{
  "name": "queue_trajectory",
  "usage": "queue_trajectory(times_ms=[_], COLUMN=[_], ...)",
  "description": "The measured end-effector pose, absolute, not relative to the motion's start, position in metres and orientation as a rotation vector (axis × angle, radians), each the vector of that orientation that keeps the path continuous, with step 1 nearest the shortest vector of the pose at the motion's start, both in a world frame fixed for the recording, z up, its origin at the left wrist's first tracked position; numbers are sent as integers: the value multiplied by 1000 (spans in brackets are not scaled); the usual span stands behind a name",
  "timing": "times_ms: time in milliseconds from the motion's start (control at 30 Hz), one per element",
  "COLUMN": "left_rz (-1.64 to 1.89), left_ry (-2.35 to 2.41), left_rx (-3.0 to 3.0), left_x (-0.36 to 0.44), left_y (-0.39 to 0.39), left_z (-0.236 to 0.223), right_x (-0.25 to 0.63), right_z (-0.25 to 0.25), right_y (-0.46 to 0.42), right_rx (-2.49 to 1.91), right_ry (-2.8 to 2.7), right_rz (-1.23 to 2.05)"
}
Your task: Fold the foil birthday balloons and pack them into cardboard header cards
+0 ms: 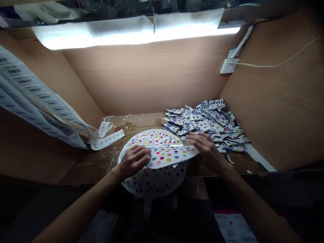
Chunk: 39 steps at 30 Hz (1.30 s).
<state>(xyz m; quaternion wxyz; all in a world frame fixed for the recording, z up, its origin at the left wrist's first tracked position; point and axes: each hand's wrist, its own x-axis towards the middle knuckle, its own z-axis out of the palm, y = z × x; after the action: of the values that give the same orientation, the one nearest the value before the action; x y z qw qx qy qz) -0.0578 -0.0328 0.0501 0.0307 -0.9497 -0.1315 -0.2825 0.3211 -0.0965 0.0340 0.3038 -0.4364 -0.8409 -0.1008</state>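
Observation:
A flat round foil balloon (165, 157), white with coloured dots, lies partly folded over near the front of the worktop. My left hand (135, 159) is closed on the left end of its folded part, fingers pressed down on the foil. At the right end of the same fold, my right hand (205, 146) grips the edge, its thumb hidden. Beneath is a dotted round layer that overhangs the front edge, its neck (147, 206) hanging down. I cannot tell whether this is a second balloon. Just beyond my right hand sits a heap of small folded balloons (202, 123) with dark lettering.
Strips of barcode labels (32, 89) hang at the left, their ends curling onto the cardboard-covered worktop (141, 118). Wooden panels enclose the back and sides. A lamp (131, 32) spans the top. A white socket box (229, 65) with a cord is on the right.

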Motion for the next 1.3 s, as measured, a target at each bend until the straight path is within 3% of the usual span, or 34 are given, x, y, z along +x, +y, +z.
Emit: queue_trajectory(times_ms=[100,233,333,400,467,567,733,867,967,1100,1167,1300], left_rz=[-841,-646,-577,-404,-9,385,273,381,-49,-1405,-1702,-1935], left_ry=[-326,-623,-941,-1374,-1786,-1977,-1880,-1795,-1969,-2496,-2665,-3040], left_rx=[-2887,-2994,-3126,-3100,-2979,-2841,-3030,-3310,-3662,-3588,-3349,-2921], left_x=[-86,-112,-120,-117,-108,-78,-5,16,1,-11,-8,1], left_y=[-60,-86,-89,-79,-61,-30,4,-1,-24,-63,-77,-85], left_z=[23,-43,-67,-63,-49,-27,-18,-13,-4,-2,-6,-16], right_x=[297,280,282,284,283,278,280,285,268,226,212,210], right_z=[2,-78,-109,-112,-108,-104,-106,-101,-96,-81,-71,-60], right_y=[-118,-146,-147,-140,-130,-117,-116,-137,-157,-155,-142,-120], right_rx=[-929,-885,-1022,-1260,-1557,-1794,-1768,-1702,-1611,-1292,-1112,-1050], right_ry=[-2411,-2424,-2331,-2178,-2041,-2071,-2200,-1896,-1386,-1041,-932,-825], right_rz=[-244,-133,28,106,124,86,19,-49,105,1102,1465,1645])
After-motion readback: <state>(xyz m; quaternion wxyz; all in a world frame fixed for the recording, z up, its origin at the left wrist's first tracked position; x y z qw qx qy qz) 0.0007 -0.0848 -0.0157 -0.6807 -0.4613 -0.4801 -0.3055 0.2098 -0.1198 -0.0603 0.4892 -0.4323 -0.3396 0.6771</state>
